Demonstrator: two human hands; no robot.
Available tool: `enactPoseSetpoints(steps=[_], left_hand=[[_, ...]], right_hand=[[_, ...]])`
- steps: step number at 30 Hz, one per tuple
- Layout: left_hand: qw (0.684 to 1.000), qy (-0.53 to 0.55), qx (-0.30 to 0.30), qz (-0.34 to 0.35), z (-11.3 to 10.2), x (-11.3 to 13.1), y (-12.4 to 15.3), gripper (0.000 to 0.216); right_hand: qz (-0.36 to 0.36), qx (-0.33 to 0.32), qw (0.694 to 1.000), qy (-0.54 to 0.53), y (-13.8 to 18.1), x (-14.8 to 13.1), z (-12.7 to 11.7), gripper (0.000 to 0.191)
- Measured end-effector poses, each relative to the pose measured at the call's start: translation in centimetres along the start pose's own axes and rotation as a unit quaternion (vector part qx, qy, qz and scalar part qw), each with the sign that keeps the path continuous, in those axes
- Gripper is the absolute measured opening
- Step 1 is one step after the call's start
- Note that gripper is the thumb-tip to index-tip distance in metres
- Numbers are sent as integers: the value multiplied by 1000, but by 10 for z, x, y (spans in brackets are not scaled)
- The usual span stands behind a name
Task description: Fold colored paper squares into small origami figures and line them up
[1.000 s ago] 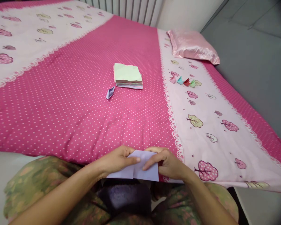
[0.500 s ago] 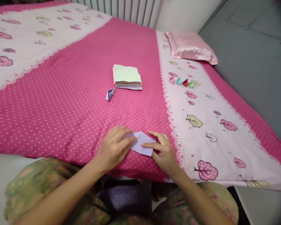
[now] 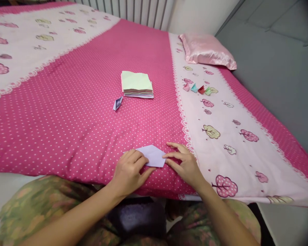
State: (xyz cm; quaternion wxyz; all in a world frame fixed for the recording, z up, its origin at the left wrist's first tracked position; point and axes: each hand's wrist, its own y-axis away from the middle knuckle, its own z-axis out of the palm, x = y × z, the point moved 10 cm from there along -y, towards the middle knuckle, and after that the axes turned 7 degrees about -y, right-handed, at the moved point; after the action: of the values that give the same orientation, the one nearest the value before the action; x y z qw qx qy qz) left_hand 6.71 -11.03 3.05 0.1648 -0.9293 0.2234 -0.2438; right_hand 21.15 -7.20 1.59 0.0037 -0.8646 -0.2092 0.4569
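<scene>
A folded piece of light purple paper (image 3: 155, 155) lies near the front edge of the bed, pointed at its top. My left hand (image 3: 132, 171) grips its left part, with fingers bent over it and the thumb along the lower edge. At the paper's right corner, the thumb and forefinger of my right hand (image 3: 184, 165) pinch the edge; another finger stretches out above. The paper's left end is mostly hidden under my left hand. Beyond the hands sits a small purple paper boat (image 3: 117, 103).
A stack of coloured paper squares (image 3: 137, 83), pale green on top, lies behind the boat. Several small folded paper boats (image 3: 201, 90) stand in a row on the white band at right. A pink satin pillow (image 3: 207, 51) rests at the back against the grey panel.
The paper's upper flap, which showed a centre crease, now looks smooth. My left hand has shifted down and right over the paper; my right hand has drawn back to its right edge.
</scene>
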Motion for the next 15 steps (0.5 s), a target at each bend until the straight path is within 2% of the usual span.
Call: enactPoseSetpoints(steps=[7, 15], left_hand=[[997, 13, 53, -62, -2, -11, 2, 16], [993, -48, 40, -104, -3, -16, -3, 22]], right_hand=[[53, 51, 997, 2, -4, 7, 1, 16], [51, 108, 992, 42, -8, 7, 1, 19]])
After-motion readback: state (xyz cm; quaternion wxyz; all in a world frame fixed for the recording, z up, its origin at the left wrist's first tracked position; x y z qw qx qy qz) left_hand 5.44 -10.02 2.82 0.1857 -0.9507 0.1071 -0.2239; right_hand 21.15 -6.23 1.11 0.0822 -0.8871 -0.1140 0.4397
